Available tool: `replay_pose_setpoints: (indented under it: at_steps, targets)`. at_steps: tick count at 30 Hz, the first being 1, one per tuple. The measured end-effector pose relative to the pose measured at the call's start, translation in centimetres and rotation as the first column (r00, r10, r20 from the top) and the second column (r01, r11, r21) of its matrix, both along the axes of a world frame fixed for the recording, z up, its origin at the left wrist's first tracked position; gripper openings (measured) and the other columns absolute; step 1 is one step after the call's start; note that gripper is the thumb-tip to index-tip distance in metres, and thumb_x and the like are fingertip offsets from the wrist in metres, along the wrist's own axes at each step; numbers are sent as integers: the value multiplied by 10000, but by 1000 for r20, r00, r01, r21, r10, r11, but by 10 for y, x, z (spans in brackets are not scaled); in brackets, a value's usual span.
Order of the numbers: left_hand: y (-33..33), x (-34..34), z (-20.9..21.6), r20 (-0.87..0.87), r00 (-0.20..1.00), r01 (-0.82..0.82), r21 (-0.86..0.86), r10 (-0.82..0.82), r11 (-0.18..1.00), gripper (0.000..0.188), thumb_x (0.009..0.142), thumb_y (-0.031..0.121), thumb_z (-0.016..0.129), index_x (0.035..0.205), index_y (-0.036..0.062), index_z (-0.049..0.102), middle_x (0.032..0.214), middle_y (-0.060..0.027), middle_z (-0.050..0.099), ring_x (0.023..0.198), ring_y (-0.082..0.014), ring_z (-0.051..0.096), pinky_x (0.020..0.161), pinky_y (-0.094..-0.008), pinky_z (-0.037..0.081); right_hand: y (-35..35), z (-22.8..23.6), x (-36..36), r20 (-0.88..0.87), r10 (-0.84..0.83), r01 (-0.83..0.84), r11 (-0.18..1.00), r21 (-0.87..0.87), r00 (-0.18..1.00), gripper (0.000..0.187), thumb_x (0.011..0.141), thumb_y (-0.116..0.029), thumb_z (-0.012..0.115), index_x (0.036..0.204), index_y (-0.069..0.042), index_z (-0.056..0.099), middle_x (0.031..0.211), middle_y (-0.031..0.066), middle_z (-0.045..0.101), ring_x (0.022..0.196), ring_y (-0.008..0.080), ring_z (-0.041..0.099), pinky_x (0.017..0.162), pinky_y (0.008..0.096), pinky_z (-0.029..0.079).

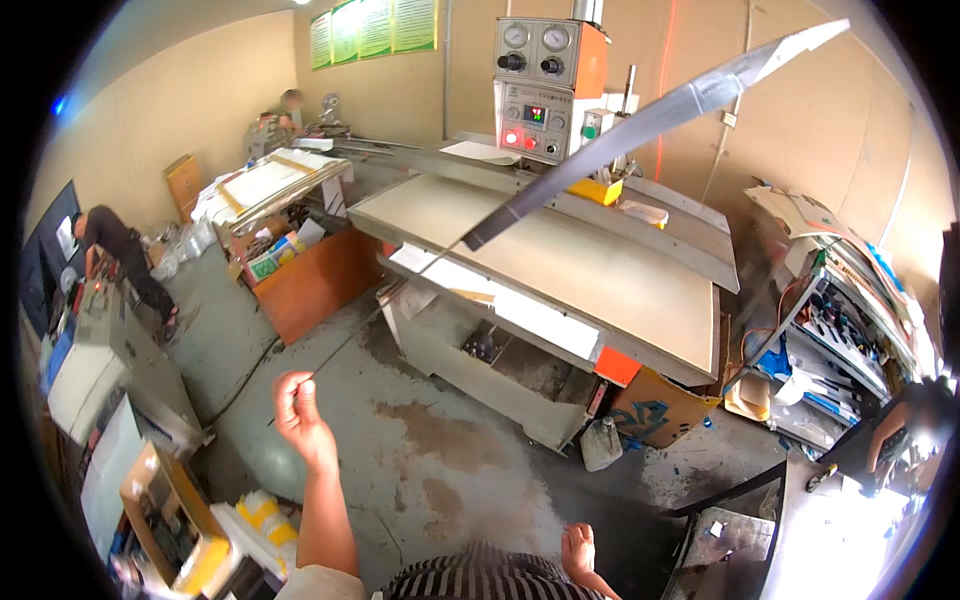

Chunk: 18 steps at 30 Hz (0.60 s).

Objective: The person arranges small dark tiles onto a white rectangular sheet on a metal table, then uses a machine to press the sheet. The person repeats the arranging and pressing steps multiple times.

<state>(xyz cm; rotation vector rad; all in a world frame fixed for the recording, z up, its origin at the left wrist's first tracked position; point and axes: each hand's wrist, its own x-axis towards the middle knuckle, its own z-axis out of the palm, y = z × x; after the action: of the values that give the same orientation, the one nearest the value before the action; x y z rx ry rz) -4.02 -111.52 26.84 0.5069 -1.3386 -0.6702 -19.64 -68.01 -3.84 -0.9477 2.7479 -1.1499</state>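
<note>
My left hand (306, 418) is raised at the lower left, its fingers pinched round a thin dark rod. The rod slants up and to the right and runs into a long, flat grey strip (610, 148) with a pale, ragged far end. This strip hangs in the air across the view, over the wide flat bed of a machine (610, 285). Close to my striped clothing, my right hand (578, 550) is held low with its fingers curled in; nothing shows in it.
A control box (540, 95) with dials and lit buttons stands behind the bed. A littered worktable (270, 180) is at the left, and a crowded shelf rack (820, 330) at the right. One person (120, 250) bends at the far left; another's arm (885, 440) reaches in at the right.
</note>
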Motion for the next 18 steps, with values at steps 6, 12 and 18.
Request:
replay_pose_setpoints:
  at_steps: [6, 12, 18]
  targets:
    - [-135, -73, -10, 13, 1000, -14, -32, 15, 999, 75, 988, 79, 572, 998, 21, 619, 1032, -13, 589, 960, -125, 517, 899, -267, 415, -109, 0, -86, -59, -1, 2, 1000, 13, 998, 149, 827, -94, 658, 971, -58, 656, 1004, 155, 596, 969, 366, 581, 843, 456, 493]
    - [-269, -167, -22, 89, 995, 46, -65, -40, 997, 114, 994, 93, 569, 1034, 0, 621, 1073, -34, 601, 991, -131, 525, 926, -276, 422, -244, 22, -213, -152, -107, 95, 992, -81, 983, 120, 830, -77, 658, 947, -49, 648, 1005, 152, 588, 961, 368, 580, 843, 464, 492]
    - [-378, -265, 14, 326, 938, 188, -203, -115, 961, 49, 962, 6, 551, 978, -4, 597, 1009, -77, 566, 956, -185, 533, 868, -291, 440, -422, 68, -358, -241, -116, 69, 978, -196, 964, 192, 824, -90, 653, 1010, -52, 618, 1063, 164, 577, 1018, 377, 550, 888, 469, 465]
